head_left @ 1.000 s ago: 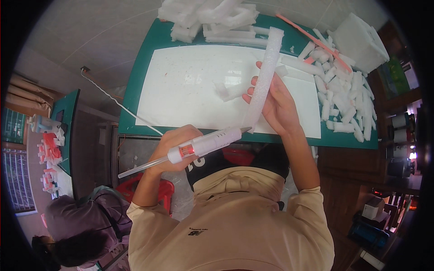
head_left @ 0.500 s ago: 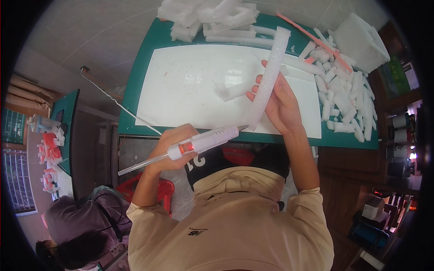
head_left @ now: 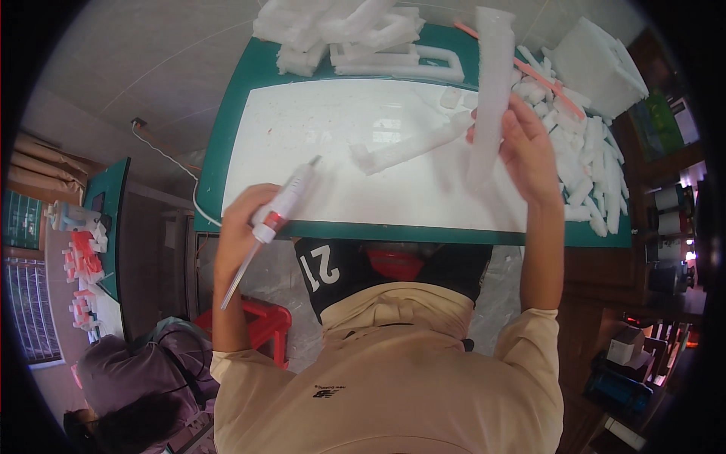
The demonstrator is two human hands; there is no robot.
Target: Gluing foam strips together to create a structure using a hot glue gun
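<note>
My left hand (head_left: 243, 219) is closed round a white hot glue gun (head_left: 291, 198), over the left front part of the white board (head_left: 302, 121). A clear glue stick (head_left: 240, 280) juts from the back of the gun, and its nozzle points away from me. In my right hand (head_left: 525, 147) a long white foam strip (head_left: 493, 91) is held nearly upright, fingers on one side and thumb on the other. Between the hands, another foam strip (head_left: 416, 145) lies slantwise on the board, its right end near my right fingers.
White foam frames (head_left: 340, 34) are stacked at the table's far edge. Loose foam pieces (head_left: 597, 166), a pink strip (head_left: 552, 83) and a white foam box (head_left: 601, 60) crowd the right side. A white cord (head_left: 170, 155) hangs at left. Another person (head_left: 144, 371) sits lower left.
The glue gun has moved left, away from the foam strip, and turned more away from me. My right hand has carried the strip right and tilted it more upright.
</note>
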